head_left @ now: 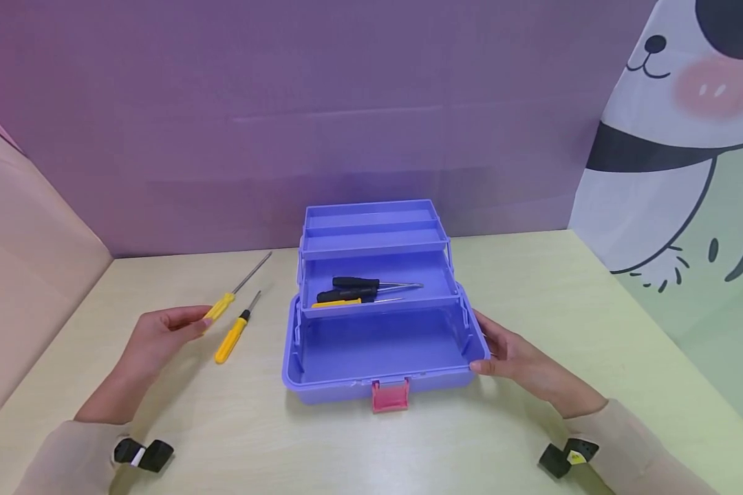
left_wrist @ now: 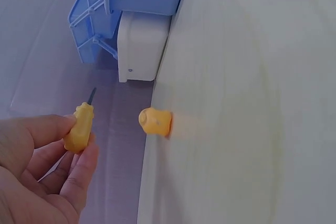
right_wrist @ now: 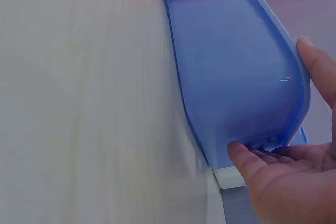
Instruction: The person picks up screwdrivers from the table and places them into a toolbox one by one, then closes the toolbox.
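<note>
On the pale wood-grain table (head_left: 619, 309), the left hand (head_left: 161, 340) pinches a long screwdriver with a yellow handle and thin metal shaft (head_left: 219, 309), its tip slanting far and to the right. Just right of it lies a shorter screwdriver with a yellow handle and black collar (head_left: 232, 341). Further right stands an open periwinkle-blue plastic toolbox (head_left: 334, 394) (a pink latch (head_left: 390, 397) hangs at its near side); the right hand (head_left: 512, 356) holds its near right corner. Its lower stepped tray (head_left: 378, 267) bears two black-handled screwdrivers (head_left: 354, 282) and one yellow-handled screwdriver (head_left: 339, 303).
</note>
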`<state>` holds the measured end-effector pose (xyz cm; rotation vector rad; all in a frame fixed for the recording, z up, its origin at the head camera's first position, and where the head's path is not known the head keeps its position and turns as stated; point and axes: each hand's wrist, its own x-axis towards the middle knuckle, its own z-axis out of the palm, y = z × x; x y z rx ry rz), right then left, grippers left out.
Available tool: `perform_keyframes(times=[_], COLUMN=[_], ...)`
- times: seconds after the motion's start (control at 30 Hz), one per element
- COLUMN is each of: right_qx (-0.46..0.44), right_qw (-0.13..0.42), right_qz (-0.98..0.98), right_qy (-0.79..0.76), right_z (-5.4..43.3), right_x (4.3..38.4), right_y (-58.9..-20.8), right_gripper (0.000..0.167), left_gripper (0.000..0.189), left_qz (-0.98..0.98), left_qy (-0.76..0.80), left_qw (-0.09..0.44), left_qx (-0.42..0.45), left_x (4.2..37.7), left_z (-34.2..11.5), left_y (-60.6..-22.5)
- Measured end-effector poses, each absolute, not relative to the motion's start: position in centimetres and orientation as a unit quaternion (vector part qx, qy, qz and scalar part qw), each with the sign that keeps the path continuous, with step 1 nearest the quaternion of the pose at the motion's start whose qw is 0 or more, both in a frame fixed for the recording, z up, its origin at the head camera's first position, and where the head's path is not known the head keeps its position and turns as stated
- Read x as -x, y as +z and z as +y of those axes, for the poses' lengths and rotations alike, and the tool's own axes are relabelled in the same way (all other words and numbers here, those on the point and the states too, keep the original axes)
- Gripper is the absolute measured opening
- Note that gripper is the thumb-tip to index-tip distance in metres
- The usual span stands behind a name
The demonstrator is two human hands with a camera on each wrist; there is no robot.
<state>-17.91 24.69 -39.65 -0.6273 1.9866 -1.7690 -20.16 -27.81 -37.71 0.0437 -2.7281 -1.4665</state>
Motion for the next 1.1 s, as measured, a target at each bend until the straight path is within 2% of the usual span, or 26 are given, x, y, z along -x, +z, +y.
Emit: perform_keyframes(times=[1.1], right_qx=[0.230], right_qw=[0.207], right_qz=[0.706], right_qy=[-0.638], right_z=[24.7], right_x=[18.0], right_y=[-39.8], right_gripper=[0.085], left_gripper=[0.049], left_qz=[-0.884], left_qy=[-0.462], left_qw=[0.066], left_qx=[-0.017], left_x=[19.3], left_z=[-24.9], left_y=[-35.7])
